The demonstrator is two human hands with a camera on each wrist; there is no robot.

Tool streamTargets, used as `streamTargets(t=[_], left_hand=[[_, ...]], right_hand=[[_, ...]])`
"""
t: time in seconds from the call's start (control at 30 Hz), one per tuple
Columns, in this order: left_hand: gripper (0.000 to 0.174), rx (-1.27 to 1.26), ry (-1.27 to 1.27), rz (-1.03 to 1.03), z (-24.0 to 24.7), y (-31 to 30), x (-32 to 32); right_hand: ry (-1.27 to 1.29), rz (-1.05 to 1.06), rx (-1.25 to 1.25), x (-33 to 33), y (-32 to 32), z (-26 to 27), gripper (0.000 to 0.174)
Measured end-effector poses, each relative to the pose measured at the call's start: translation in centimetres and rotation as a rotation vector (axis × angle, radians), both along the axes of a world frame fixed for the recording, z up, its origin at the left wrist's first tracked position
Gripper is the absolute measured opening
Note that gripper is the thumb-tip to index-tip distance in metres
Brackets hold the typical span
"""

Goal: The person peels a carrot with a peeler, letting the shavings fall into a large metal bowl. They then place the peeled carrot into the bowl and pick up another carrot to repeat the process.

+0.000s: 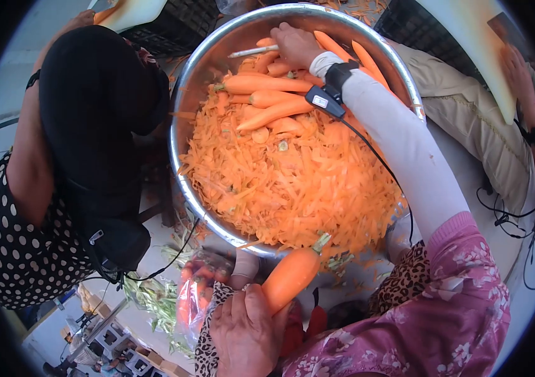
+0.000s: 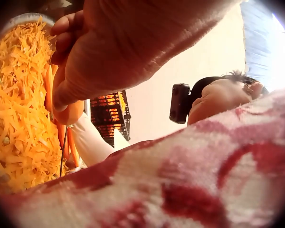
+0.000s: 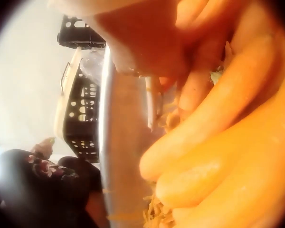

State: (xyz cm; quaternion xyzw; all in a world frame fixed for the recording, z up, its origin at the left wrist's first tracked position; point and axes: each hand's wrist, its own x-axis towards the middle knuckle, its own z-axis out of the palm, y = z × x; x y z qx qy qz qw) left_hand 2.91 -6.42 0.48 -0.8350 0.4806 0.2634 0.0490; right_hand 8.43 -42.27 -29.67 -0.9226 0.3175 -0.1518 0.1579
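Note:
In the head view my left hand [image 1: 248, 330] grips a thick orange carrot [image 1: 292, 276] outside the basin's near rim, its green stem end pointing up and away. The left wrist view shows that hand [image 2: 123, 47] with its thumb against the carrot [image 2: 70, 111]. My right hand [image 1: 297, 46] is inside the metal basin [image 1: 183, 176] near the far rim, over whole carrots [image 1: 274, 83]. A thin whitish tool [image 1: 253, 50] sticks out from its curled fingers; the right wrist view shows the tool [image 3: 150, 102] below the hand [image 3: 142, 35]. The fingertips are partly hidden.
Orange peelings [image 1: 286, 188] fill much of the basin. A person in a black head covering [image 1: 91, 107] sits at the left, another person's leg [image 1: 468, 107] is at the right. Black crates [image 1: 183, 28] stand beyond. A plastic bag [image 1: 195, 289] lies near the basin's lower left.

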Motion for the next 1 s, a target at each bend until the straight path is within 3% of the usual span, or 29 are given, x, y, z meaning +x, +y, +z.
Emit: streamTargets(t=[0.07, 0.13, 0.17, 0.2, 0.27, 0.33, 0.43, 0.5, 0.53, 0.6, 0.63, 0.73, 0.8, 1.0], left_hand=[[0.044, -0.012, 0.001, 0.005, -0.1, 0.2, -0.2], [0.043, -0.043, -0.033, -0.042, -0.2, 0.3, -0.5], [0.043, -0.048, -0.028, -0.043, -0.1, 0.4, -0.6], [0.043, -0.033, -0.022, -0.05, 0.0, 0.4, -0.7], [0.042, -0.028, -0.018, -0.058, 0.3, 0.5, -1.0], [0.041, -0.025, -0.006, -0.049, 0.4, 0.7, -1.3], [0.039, -0.022, -0.033, -0.078, 0.8, 0.8, -1.9], [0.039, -0.011, -0.024, -0.099, 0.9, 1.0, -2.1], [0.039, 0.005, -0.019, -0.118, 1.0, 1.2, -2.3], [0.04, 0.034, 0.013, -0.116, 1.2, 1.5, -3.0], [0.041, 0.067, 0.032, -0.115, 1.3, 1.8, -3.3], [0.04, -0.158, 0.019, -0.195, 1.1, 2.2, -3.6], [0.04, -0.153, 0.058, -0.167, 1.2, 2.9, -4.2], [0.034, -0.218, 0.079, -0.175, 1.2, 4.3, -5.8]], right_hand=[[-0.09, 0.023, -0.016, -0.4, -1.4, 0.6, 0.032], [-0.319, -0.049, 0.242, -1.6, -1.8, 4.5, 0.032], [-0.559, -0.094, 0.345, -1.8, -2.3, 5.0, 0.035], [-0.675, -0.056, 0.732, -3.6, -1.5, 10.0, 0.034], [-0.789, -0.166, 0.847, -4.3, -2.0, 10.8, 0.034], [-0.691, -0.237, 0.813, -6.2, -1.7, 11.1, 0.035], [-0.81, -0.186, 0.726, -9.7, 0.0, 10.4, 0.035], [-0.554, -0.164, 0.968, -12.7, 1.8, 11.5, 0.034], [-0.545, -0.165, 0.961, -13.7, 2.9, 11.9, 0.034], [-0.685, -0.217, 1.26, -15.9, 5.1, 11.9, 0.034], [-0.677, -0.219, 1.249, -17.1, 6.1, 12.1, 0.034], [-0.725, -0.324, 1.336, -20.5, 8.3, 12.4, 0.033], [-0.849, -0.528, 1.346, -23.2, 9.5, 12.0, 0.028], [-0.913, -0.769, 1.283, -29.0, 13.6, 9.3, 0.025]])
